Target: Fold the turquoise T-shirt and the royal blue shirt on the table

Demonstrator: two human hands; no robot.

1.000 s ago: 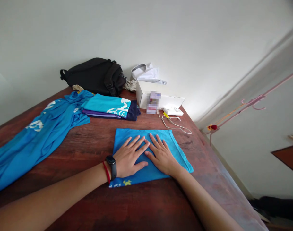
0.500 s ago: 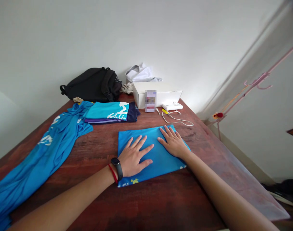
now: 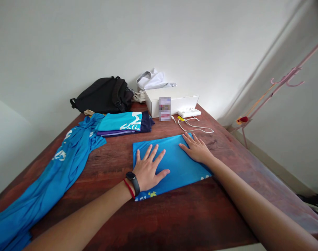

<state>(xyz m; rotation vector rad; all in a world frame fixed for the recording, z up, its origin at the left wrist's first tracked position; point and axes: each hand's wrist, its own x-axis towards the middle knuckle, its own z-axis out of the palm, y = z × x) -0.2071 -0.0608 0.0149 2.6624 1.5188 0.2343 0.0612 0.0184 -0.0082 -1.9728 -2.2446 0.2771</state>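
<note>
A folded blue shirt (image 3: 171, 165) lies flat on the dark reddish-brown wooden table (image 3: 174, 223), with white and yellow print showing along its near edge. My left hand (image 3: 148, 169), fingers spread, rests palm down on its left part. On its far right part lies my right hand (image 3: 196, 148), also flat with the fingers stretched out. Farther back on the left is a stack of folded shirts (image 3: 119, 122), turquoise with white print on top and purple and navy below. A loose, crumpled blue shirt (image 3: 67, 167) stretches from beside that stack to the near left.
A black backpack (image 3: 101, 94) sits at the back left. Against the wall stand a white box (image 3: 185, 101), a white cloth (image 3: 153, 80) and a small card-like item (image 3: 164, 109). A white device (image 3: 189, 112) has a cable (image 3: 200, 129). At right is a pink rack (image 3: 286, 75).
My right hand has slid a little outward to the right over the folded shirt. My left hand stays on its left part, fingers more spread. The view has shifted slightly to the left.
</note>
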